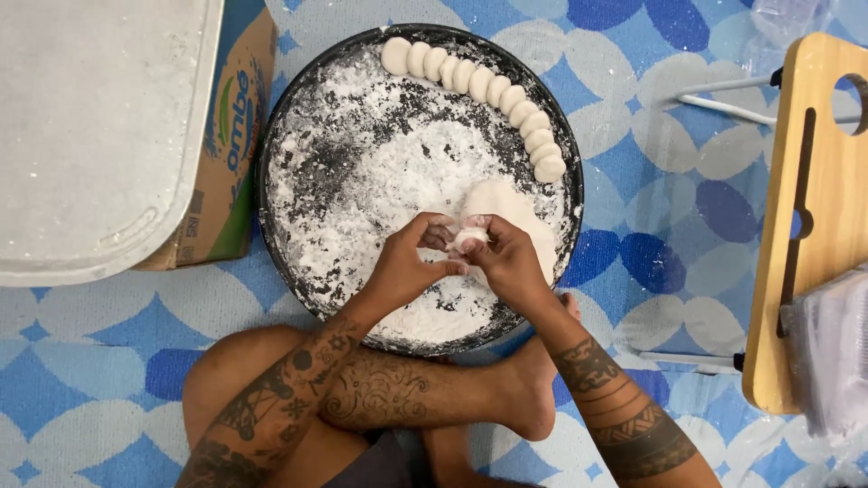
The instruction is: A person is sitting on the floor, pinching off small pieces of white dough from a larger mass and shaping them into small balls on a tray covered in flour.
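Pinching a small dough piece between curled fingertips, the left hand and right hand hover over the floured black pan beside the big dough lump, so flour falls inside, while finished pieces line the far-right rim.

**Both hands meet at frame centre**

The left hand and right hand come together just below the middle of the frame, fingertips curled inward and touching in a pinching pose. Both tattooed forearms rise from the lower edge, angled toward each other above crossed bare legs.
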